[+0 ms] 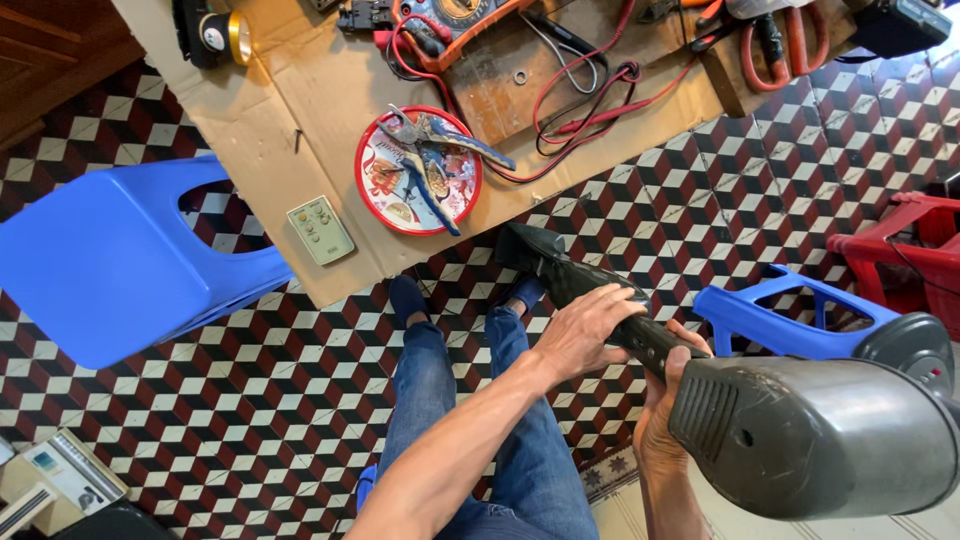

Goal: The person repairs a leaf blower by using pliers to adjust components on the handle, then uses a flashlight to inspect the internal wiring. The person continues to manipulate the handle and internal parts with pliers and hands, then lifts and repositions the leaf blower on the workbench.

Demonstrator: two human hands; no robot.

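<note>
1. Left hand [590, 330] wraps over the black fan stem [600, 300], held above the tiled floor [300, 400].
2. Right hand [660, 420] grips beneath, beside the grey motor housing [820, 435].
3. Cardboard sheet [330, 90] carries a round tray [418, 170] with pliers [430, 165].

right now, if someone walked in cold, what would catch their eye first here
First, the large grey motor housing at lower right, its black neck gripped by the left hand from above and the right hand from below. Next, the bright blue plastic stool lying at left on the checkered floor. Then the round red tray with pliers on it, sitting on cardboard at top centre.
</note>
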